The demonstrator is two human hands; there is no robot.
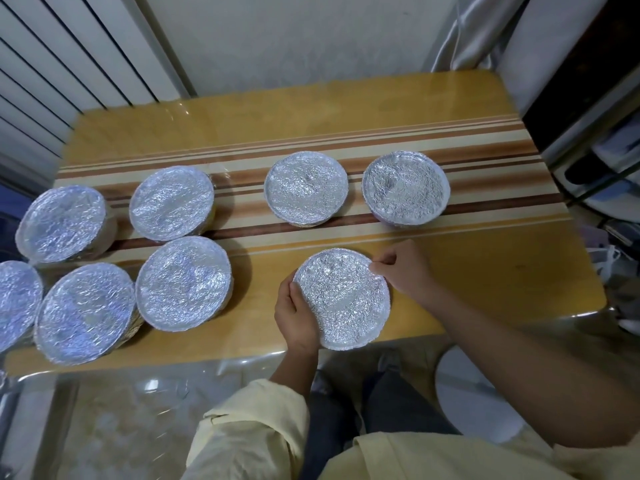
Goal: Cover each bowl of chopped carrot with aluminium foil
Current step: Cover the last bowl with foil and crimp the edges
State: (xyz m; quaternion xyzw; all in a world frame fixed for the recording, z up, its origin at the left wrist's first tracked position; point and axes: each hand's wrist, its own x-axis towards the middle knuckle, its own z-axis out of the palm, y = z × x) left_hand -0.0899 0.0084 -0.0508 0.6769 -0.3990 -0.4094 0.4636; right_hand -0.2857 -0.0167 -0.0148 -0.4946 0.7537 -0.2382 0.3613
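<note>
Squarely upright, top skyward: round foil-covered bowl [343, 301], left hand [296, 318] gripping its rim, right hand [405, 271] pinching it.

Rolled pale-yellow sleeves [256, 427], dark trousers [398, 410]

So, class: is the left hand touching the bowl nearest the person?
Touching. Head view: the left hand grips the bowl at its edge, thumb on top.

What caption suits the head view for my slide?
Left hand holds the near foil-covered bowl while right hand pinches its rim; seven other covered bowls stand on the striped table.
</note>
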